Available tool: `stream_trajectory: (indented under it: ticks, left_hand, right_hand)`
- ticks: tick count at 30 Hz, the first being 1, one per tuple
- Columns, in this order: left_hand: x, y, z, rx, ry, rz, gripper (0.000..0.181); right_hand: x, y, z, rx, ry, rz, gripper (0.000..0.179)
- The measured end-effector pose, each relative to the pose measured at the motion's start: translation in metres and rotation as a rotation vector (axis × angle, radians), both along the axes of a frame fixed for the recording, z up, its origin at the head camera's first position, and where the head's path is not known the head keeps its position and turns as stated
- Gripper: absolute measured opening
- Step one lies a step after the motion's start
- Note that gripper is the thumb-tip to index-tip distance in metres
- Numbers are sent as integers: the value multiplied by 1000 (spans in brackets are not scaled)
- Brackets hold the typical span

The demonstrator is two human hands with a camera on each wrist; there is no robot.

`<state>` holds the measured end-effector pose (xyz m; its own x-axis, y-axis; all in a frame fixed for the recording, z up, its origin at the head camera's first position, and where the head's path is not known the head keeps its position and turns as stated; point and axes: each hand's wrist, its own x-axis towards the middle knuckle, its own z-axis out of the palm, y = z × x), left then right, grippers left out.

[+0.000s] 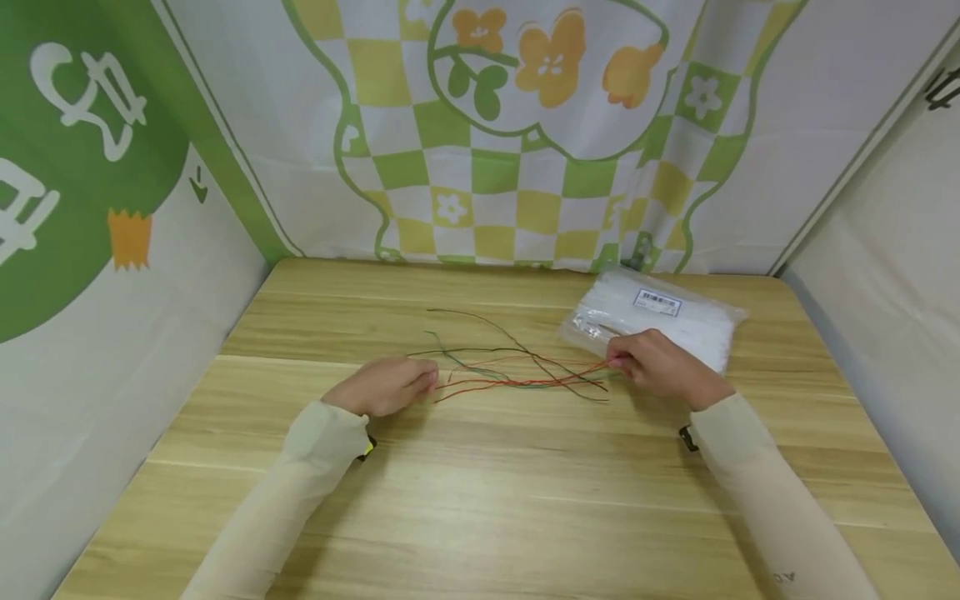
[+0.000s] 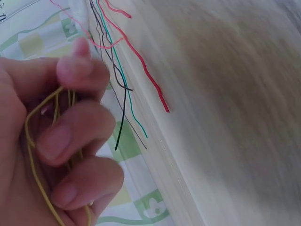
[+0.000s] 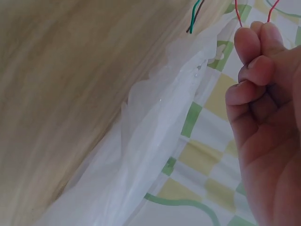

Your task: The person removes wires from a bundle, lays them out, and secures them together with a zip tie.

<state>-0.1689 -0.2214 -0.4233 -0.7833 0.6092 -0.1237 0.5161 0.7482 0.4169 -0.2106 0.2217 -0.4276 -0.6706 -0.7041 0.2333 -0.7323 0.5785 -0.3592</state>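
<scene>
Several thin wires in red, green and dark colours [image 1: 517, 382] lie loosely crossed on the wooden table between the two hands. My left hand [image 1: 386, 385] is at their left end, its fingers curled round a looped yellow wire [image 2: 31, 162], as the left wrist view shows. Whether its thumb and forefinger also pinch a red wire is unclear. At the right end, my right hand [image 1: 663, 362] pinches red wire [image 3: 237, 13] between thumb and forefinger; two red strands come out of that pinch. Green and dark wire ends [image 3: 192, 23] hang apart from it.
A clear plastic bag of white material [image 1: 618, 296] with a barcode label lies at the back right, just behind the right hand. Patterned cloth [image 1: 517, 200] hangs along the table's back edge, and cloth walls stand at both sides. Bare wood [image 1: 487, 508] stretches in front.
</scene>
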Motion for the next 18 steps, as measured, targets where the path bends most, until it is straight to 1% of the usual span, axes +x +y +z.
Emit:
stream_trajectory:
  ticks: [3, 7, 9, 12, 14, 16, 18]
  left_hand:
    - [-3, 3, -1, -13, 49, 43, 30]
    - [-9, 14, -4, -19, 69, 100, 21]
    - [-12, 21, -5, -42, 86, 125, 20]
    - [-16, 30, -7, -117, 129, 133, 22]
    - [-17, 34, -10, -160, 149, 132, 19]
    - [-19, 36, -13, -184, 160, 126, 15]
    - [-20, 36, -15, -186, 164, 124, 11]
  right_hand:
    - [0, -2, -1, -1, 18, 21, 20]
    - [2, -4, -3, -23, 40, 43, 20]
    - [3, -5, -3, -35, 45, 46, 21]
    - [5, -7, -3, -38, 41, 44, 23]
    - [6, -9, -2, -30, 36, 41, 24]
    - [6, -10, 0, -23, 30, 38, 23]
    - [7, -11, 3, -22, 20, 32, 23]
